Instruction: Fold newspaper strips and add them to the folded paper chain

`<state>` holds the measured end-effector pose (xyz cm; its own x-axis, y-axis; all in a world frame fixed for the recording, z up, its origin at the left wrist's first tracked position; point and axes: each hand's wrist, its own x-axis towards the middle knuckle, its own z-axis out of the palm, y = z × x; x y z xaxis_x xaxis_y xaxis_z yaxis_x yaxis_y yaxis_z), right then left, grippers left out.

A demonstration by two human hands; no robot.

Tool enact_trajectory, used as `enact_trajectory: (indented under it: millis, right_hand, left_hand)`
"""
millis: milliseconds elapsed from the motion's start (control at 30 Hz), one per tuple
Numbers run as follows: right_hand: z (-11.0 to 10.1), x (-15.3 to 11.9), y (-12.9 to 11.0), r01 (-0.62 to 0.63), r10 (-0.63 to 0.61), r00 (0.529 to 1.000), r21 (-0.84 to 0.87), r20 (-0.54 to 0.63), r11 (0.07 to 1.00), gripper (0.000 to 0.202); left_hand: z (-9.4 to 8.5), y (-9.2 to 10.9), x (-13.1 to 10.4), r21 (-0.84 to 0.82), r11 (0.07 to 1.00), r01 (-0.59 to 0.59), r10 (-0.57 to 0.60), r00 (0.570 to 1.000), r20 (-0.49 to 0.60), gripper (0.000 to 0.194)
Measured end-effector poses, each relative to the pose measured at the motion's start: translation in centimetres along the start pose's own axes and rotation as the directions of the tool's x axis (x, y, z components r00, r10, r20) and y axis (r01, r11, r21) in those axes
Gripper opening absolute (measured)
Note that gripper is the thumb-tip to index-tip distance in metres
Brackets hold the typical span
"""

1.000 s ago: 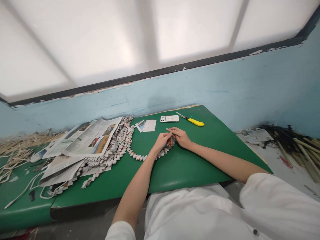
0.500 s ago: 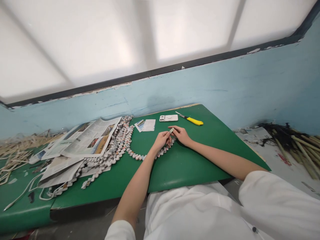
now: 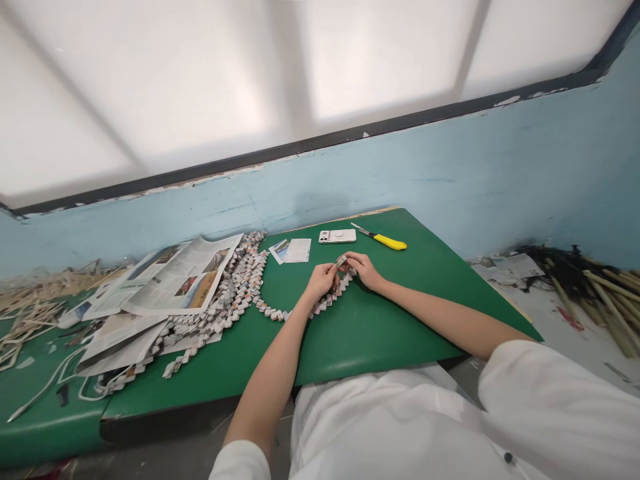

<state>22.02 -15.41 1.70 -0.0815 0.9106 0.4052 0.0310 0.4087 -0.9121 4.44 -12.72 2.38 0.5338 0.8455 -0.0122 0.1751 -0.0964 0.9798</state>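
A zigzag chain of folded newspaper (image 3: 271, 312) runs over the green table and up to my hands. My left hand (image 3: 321, 280) pinches a small folded paper strip (image 3: 342, 261) at the chain's upper end. From the other side, my right hand (image 3: 365, 270) has its fingers closed on the same strip. The links just below my fingers hang in a slanting row. My fingers partly hide where strip and chain meet.
Left of my hands lie heaped paper chains (image 3: 250, 267) and newspaper sheets (image 3: 185, 280). Beyond them are two small paper pieces (image 3: 299, 251), a phone (image 3: 338, 236) and a yellow-handled knife (image 3: 390, 242). A white cable (image 3: 45, 390) trails at far left; sticks (image 3: 613, 300) lie right of the table.
The small strip between my hands has turned slightly, and my right fingers have curled closer over it. The chain end has shifted a little to the right.
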Motion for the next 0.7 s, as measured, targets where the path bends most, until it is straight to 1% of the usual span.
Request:
enact_trajectory:
  millis: [33,167,267,333,433,500,567,633,700]
  right_hand:
    - [0.1,0.0,-0.1,-0.007,0.007,1.0,-0.003,-0.004,1.0,0.043]
    - [0.3,0.1,-0.2,-0.065,0.061,0.994,-0.042,-0.089,0.997,0.056]
    - [0.2,0.2,0.0,-0.059,0.049,0.991,-0.079,-0.125,0.995,0.06]
    - [0.1,0.1,0.1,-0.04,0.025,0.989,-0.102,-0.148,0.994,0.06]
    - [0.1,-0.1,-0.1,-0.008,-0.017,0.985,-0.143,-0.173,0.99,0.058]
    - [0.2,-0.2,-0.2,0.001,-0.028,0.987,-0.166,-0.155,0.986,0.056]
    - [0.3,-0.4,-0.4,0.009,-0.029,0.994,-0.189,-0.105,0.982,0.05]
    - [0.4,-0.6,-0.5,0.033,-0.039,0.999,-0.235,-0.021,0.971,0.044]
    - [0.5,-0.7,-0.6,0.09,-0.074,0.995,-0.302,0.064,0.949,0.043]
  left_hand:
    - [-0.1,0.0,0.0,0.015,1.0,-0.009,0.009,1.0,0.004,0.049]
    - [0.2,0.2,0.0,0.028,0.999,-0.027,0.026,0.999,0.041,0.05]
    - [0.5,0.3,0.0,0.005,0.999,-0.033,0.033,0.999,0.037,0.05]
    - [0.5,0.3,0.1,-0.006,0.999,-0.045,0.045,0.999,-0.014,0.05]
    - [0.3,0.4,0.2,-0.03,0.998,-0.057,0.052,0.988,-0.147,0.047]
    - [0.0,0.4,0.3,-0.058,0.996,-0.074,0.059,0.97,-0.234,0.045]
    - [-0.3,0.4,0.3,-0.082,0.99,-0.114,0.085,0.951,-0.296,0.044]
    - [-0.5,0.3,0.4,-0.092,0.983,-0.157,0.121,0.94,-0.319,0.043]
    - [-0.6,0.2,0.4,-0.064,0.981,-0.185,0.157,0.939,-0.307,0.044]
